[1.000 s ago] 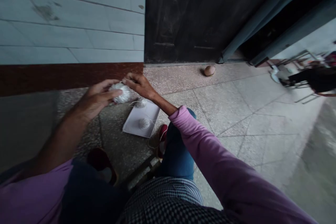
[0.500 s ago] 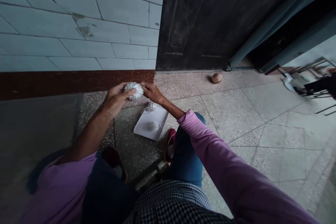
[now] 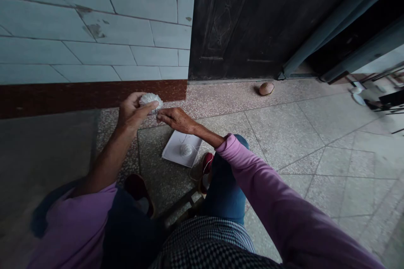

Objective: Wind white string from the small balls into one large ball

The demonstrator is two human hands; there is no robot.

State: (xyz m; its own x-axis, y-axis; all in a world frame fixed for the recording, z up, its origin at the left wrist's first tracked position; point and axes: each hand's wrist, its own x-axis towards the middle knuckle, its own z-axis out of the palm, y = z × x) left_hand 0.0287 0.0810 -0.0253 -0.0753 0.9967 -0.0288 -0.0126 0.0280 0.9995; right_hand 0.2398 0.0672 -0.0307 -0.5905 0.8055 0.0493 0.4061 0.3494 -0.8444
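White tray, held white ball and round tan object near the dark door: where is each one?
White tray (image 3: pixel 172 152): head view, bare left part of its bottom.
Held white ball (image 3: pixel 150 98): head view, ridged surface above the thumb.
Round tan object (image 3: pixel 266 88): head view, middle of its visible surface.

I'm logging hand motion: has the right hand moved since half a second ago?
Yes: the right hand has shifted down the view, farther below the brown baseboard.
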